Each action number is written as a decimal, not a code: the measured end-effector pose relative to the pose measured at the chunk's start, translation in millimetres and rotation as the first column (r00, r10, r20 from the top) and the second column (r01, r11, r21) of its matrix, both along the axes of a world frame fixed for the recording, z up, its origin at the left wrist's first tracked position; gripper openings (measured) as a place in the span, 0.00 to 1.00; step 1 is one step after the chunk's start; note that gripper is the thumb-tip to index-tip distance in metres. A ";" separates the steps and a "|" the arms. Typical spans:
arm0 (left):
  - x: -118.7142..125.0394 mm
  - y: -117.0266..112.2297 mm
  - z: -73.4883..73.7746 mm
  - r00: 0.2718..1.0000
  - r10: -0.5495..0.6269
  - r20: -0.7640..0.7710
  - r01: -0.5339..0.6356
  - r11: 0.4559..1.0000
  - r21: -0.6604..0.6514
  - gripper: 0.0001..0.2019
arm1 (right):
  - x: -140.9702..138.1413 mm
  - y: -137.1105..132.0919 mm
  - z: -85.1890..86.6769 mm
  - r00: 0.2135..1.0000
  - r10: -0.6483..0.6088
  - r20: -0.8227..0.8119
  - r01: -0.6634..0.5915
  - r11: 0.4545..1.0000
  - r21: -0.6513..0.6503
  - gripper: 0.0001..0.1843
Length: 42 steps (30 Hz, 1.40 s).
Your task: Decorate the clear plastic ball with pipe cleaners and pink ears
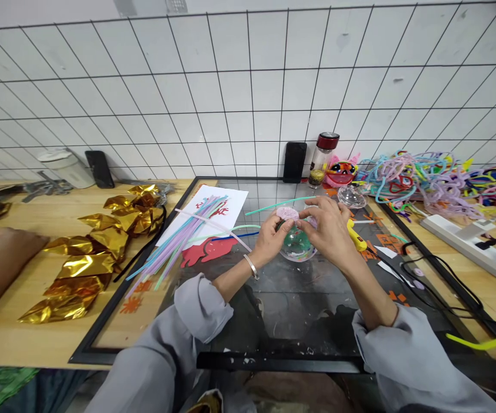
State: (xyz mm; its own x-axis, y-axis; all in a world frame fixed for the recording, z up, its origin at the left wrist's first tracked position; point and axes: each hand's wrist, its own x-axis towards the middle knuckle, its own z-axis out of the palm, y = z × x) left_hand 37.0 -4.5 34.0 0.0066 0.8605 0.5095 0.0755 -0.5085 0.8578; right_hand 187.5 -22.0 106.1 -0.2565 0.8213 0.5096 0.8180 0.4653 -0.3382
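My left hand (270,236) is closed on a lilac fuzzy disc (287,214), thumb on its near edge. Beside it, the bent fingers of my right hand (328,226) pinch together close to the disc's right edge; what lies between them is hidden. Directly below both hands a clear round bowl (298,252) shows green and mixed colours inside; my fingers cover part of it. A green pipe cleaner (276,205) runs from the left towards my right hand. Near my right wrist lies a yellow glue gun (355,236).
Pipe cleaners (200,235) lie bundled over white paper (235,201) and a red cutout (209,250). Gold foil (97,264) is at left, near another person's arm (7,258). A bottle (320,160), clear lid (352,197), tangled pipe cleaners (437,178), black cable (441,292) and power strip (472,246) stand right.
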 end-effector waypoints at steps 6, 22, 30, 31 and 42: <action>0.4 0.5 -1.8 1.000 0.006 0.019 -0.005 0.999 -0.035 0.18 | -5.2 3.9 -6.5 1.000 -0.018 -0.014 0.019 0.999 0.031 0.08; 0.2 0.6 0.1 0.999 -0.017 0.035 0.018 1.000 -0.018 0.16 | -8.7 3.2 -11.2 0.998 0.034 -0.053 -0.028 0.994 0.110 0.09; 0.4 -1.7 3.1 0.998 -0.037 0.058 0.039 0.999 -0.036 0.18 | -0.5 0.2 -6.8 1.000 0.011 0.005 -0.011 0.998 0.060 0.09; 0.3 -2.0 3.3 0.998 -0.035 0.057 0.037 0.999 -0.036 0.18 | 1.9 -0.2 -5.5 1.000 0.013 0.021 -0.014 0.999 0.050 0.09; 0.2 -1.0 1.1 0.998 -0.030 0.055 0.033 0.999 -0.041 0.18 | 6.7 -3.0 -1.7 0.987 0.065 0.144 -0.057 0.997 -0.054 0.09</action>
